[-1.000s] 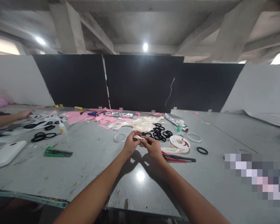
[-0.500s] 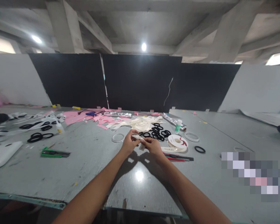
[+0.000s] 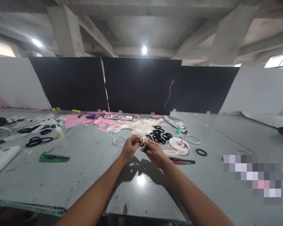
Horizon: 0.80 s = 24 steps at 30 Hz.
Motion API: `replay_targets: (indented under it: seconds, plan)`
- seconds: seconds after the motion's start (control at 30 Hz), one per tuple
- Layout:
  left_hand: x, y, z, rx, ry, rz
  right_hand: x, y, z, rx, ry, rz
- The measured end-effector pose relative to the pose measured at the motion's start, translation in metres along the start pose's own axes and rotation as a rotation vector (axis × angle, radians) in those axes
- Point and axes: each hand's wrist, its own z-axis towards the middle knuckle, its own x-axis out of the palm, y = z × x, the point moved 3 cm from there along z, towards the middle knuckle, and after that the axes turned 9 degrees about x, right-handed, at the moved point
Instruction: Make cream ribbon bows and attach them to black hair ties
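The left hand (image 3: 131, 147) and the right hand (image 3: 155, 151) meet over the middle of the gray table (image 3: 91, 171), nearly touching. Between their fingertips is a small looped piece of pale ribbon (image 3: 143, 138). The left fingers are bent and close together, pinching its left side; the right thumb and fingers pinch its right side. The fine folds of the piece are too small to make out.

Just beyond the hands lies a heap of cream strips (image 3: 145, 126), with a pile of black rings (image 3: 158, 135) at its near right side. To the right of the pile is a white spool (image 3: 178, 143), its printed ribbon end (image 3: 173, 153) reaching left toward the right hand. A red and black cutter (image 3: 182, 161) lies on the near side of the spool, and a loose black ring (image 3: 201, 152) lies to its right. A glue stick (image 3: 179, 128) stands upright beyond the spool, near a foil-wrapped strip (image 3: 174, 123). A clear ring (image 3: 118, 141) lies flat left of the left hand. Farther left is a green cutter (image 3: 54, 157), and pink scraps (image 3: 73, 121) spread across the far left.
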Motion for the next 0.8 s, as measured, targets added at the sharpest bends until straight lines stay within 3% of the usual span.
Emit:
replay_targets:
  seconds: [0.1,0.2,0.3,0.43,0.8]
  plan:
    - [-0.003,-0.008,-0.002,0.089,-0.086,0.097,-0.003,0.000,0.001,-0.012,-0.071,-0.009]
    - [-0.009,-0.024,-0.003,0.292,-0.194,0.272,-0.006,0.000,0.002,-0.022,-0.162,-0.048]
    - [-0.009,-0.033,-0.002,0.423,-0.140,0.486,-0.007,0.001,0.003,-0.033,-0.191,-0.085]
    - [-0.010,-0.026,0.000,0.387,-0.089,0.612,-0.005,0.002,0.002,-0.043,-0.184,-0.116]
    - [-0.010,-0.014,0.004,0.245,-0.044,0.550,-0.019,-0.002,0.010,-0.069,-0.227,-0.300]
